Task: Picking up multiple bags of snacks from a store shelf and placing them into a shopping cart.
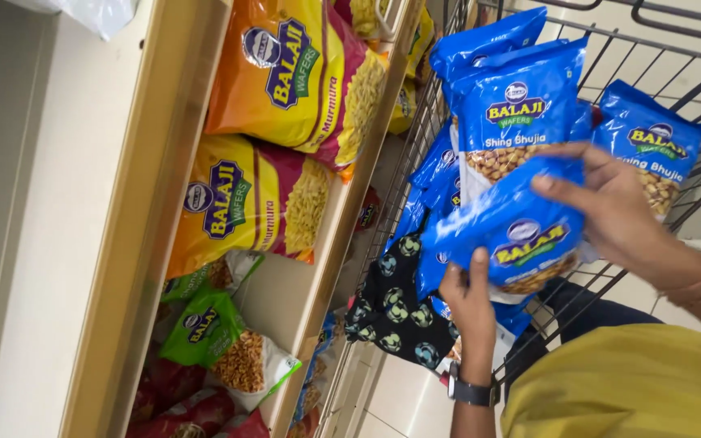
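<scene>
On the wooden shelf to my left I see two large yellow-and-red snack bags, one above the other, each with a blue oval emblem; below them lie green snack packets and dark red packets. To the right stands a wire basket stacked with glossy blue packets, each carrying a yellow band and a clear window showing golden coated nuts. A black packet with round green-and-white shapes lies low in the basket. I hold one blue snack packet just above the stack, tilted across it, its window at the lower edge. My left hand, a dark watch on its wrist, pinches the packet's lower edge with the thumb on top; my right hand is closed over its upper right side, fingers spread flat across the front.
</scene>
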